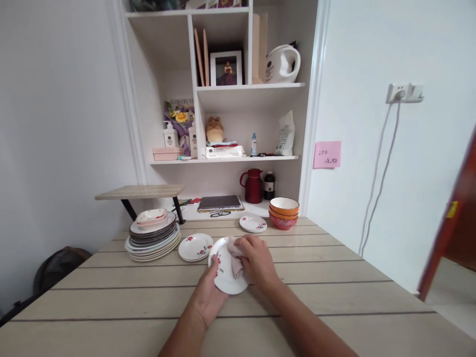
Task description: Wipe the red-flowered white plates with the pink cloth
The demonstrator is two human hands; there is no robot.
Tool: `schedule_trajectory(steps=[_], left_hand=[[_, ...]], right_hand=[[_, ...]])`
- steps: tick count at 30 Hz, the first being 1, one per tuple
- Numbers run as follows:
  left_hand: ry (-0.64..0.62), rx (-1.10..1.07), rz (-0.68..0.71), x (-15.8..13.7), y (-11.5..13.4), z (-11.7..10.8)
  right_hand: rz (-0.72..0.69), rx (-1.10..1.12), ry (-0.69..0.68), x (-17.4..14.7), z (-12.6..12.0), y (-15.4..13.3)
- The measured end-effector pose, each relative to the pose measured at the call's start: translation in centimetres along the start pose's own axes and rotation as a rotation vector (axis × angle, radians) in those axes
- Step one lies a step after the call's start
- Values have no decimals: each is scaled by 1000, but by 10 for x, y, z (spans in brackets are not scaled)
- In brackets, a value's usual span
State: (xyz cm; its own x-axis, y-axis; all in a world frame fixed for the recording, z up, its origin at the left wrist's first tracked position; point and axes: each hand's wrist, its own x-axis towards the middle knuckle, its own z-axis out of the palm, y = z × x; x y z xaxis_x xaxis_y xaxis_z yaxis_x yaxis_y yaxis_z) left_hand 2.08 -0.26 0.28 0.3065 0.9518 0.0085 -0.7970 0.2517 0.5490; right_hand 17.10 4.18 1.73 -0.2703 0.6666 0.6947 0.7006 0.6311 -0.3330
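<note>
My left hand [209, 292] grips a white plate [225, 278] with red flowers by its left edge, thumb on top and the other fingers underneath. The plate is held tilted above the table. In my right hand [256, 260] is a pale pinkish cloth [236, 263], pressed on the plate's upper right part. Just behind, to the left, lie small flowered plates [194, 246], one on another. More flowered plates [253, 222] lie farther back, to the right of the held one.
A tall stack of plates [152, 248] stands at the left beside a raised wooden stand [139, 192]. Stacked bowls [283, 213] stand at the back right. Behind the table [334, 292] are a red jug [253, 186], a laptop [219, 202] and glasses [220, 214].
</note>
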Motion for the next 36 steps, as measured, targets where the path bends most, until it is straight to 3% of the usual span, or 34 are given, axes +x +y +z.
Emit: schedule_trajectory(steps=[5, 10, 13, 17, 20, 24, 26, 30, 36], left_hand=[[2, -81, 207, 1, 15, -6], [47, -43, 100, 0, 13, -7], [57, -1, 19, 0, 6, -5], [3, 26, -38, -2, 0, 1], [-11, -10, 14, -3, 2, 3], [-2, -60, 153, -2, 11, 0], [3, -62, 159, -1, 13, -3], [29, -23, 53, -2, 9, -3], [35, 48, -77, -7, -3, 5]], right_hand=[[-65, 16, -126, -5, 1, -1], [-197, 123, -240, -11, 2, -26], [-183, 114, -192, -10, 2, -30], [-60, 46, -76, -5, 3, -18], [1, -1, -28, -3, 2, -6], [-47, 18, -53, -5, 4, -3], [-70, 88, -104, -8, 5, -8], [-75, 260, -148, -10, 8, -21], [18, 276, -6, -5, 5, -15]])
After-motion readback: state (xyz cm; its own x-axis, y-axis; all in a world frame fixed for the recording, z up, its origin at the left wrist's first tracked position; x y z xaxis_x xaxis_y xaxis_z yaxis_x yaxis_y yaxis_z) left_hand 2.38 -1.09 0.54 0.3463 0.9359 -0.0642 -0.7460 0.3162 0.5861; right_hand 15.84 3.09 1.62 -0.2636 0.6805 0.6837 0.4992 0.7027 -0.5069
